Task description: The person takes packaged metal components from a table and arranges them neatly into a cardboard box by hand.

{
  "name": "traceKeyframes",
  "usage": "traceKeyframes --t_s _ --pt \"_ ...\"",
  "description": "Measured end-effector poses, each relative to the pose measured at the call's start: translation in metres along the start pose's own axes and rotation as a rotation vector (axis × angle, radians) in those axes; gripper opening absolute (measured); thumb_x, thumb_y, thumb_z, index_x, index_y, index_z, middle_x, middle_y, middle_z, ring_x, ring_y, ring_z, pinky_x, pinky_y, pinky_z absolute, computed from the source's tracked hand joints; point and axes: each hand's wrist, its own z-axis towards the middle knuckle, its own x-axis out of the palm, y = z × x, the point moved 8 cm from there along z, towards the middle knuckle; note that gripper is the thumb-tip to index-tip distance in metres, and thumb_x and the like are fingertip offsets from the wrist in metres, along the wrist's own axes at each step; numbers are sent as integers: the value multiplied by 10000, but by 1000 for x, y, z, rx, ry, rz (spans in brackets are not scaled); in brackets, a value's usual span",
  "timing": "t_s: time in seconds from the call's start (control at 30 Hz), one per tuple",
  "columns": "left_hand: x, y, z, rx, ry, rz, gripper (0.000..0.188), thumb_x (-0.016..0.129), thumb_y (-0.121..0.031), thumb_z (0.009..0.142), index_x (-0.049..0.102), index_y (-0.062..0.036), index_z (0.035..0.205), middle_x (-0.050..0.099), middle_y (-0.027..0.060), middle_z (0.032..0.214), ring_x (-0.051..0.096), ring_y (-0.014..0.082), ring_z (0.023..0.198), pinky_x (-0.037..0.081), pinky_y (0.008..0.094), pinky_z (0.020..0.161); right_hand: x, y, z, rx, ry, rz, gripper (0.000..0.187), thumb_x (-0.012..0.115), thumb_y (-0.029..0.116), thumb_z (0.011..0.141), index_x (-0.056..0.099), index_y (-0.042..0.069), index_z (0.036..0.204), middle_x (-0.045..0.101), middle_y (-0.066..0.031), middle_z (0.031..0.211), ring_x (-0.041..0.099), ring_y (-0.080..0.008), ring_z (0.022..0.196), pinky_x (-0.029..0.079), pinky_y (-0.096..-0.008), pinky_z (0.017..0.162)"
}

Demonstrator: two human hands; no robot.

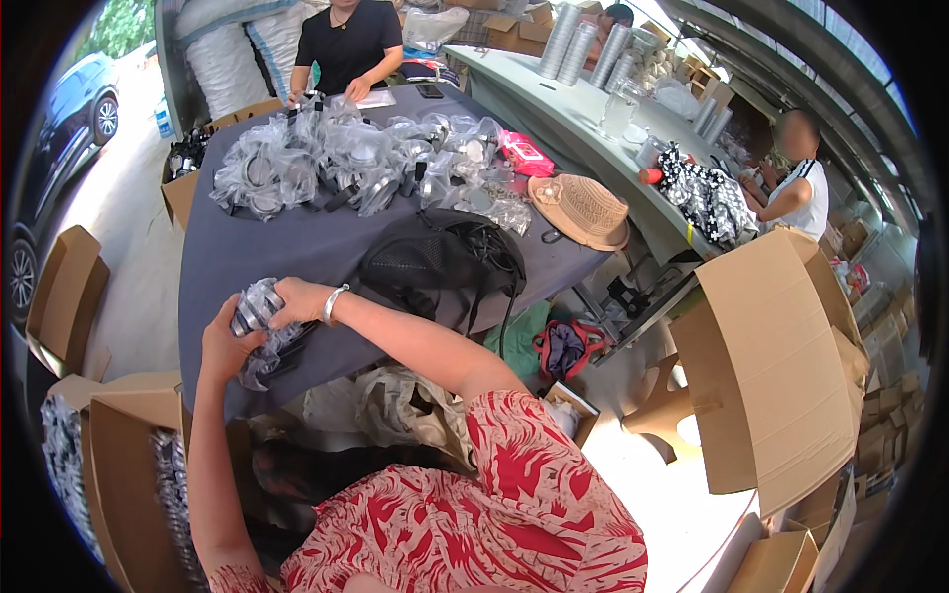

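Over the near left part of the dark cloth-covered table, both of my hands are closed around a bundle of clear-plastic-wrapped pieces. Silvery round faces and dark parts show through the wrapping; their exact kind I cannot make out. My left hand grips the bundle from the left side, thumb across it. My right hand, with a silver bangle at the wrist, holds its upper right side. Loose plastic and dark strips hang beneath my hands. Farther back lies a wide pile of similar wrapped pieces with dark straps.
A black mesh bag lies right of my hands, near a straw hat and a pink packet. Cartons stand at the lower left and right. One person stands across the table; others are at the grey table.
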Motion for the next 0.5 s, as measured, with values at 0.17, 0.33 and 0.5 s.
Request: traceKeyframes --t_s 0.17,0.33,0.5 --pt "1 4 1 -2 3 -5 730 765 -129 577 488 -43 1246 615 190 1063 601 287 993 455 332 848 2 1 1 3 12 -6 337 740 173 599 611 -24 841 642 -121 781 575 -183 715 457 -320 694" --pt "0 1 0 -16 11 -13 731 766 -134 574 489 -43 1245 615 188 1062 601 284 993 454 329 849 1 -2 1 14 6 24 328 743 155 608 614 -29 847 643 -112 784 575 -176 721 457 -315 697" --pt "0 0 0 -16 10 -13 726 759 -133 576 489 -36 1243 616 188 1057 602 285 990 452 327 848 1 0 -1 41 -2 24 327 737 143 598 621 -34 847 645 -134 784 597 -203 732 465 -320 700"
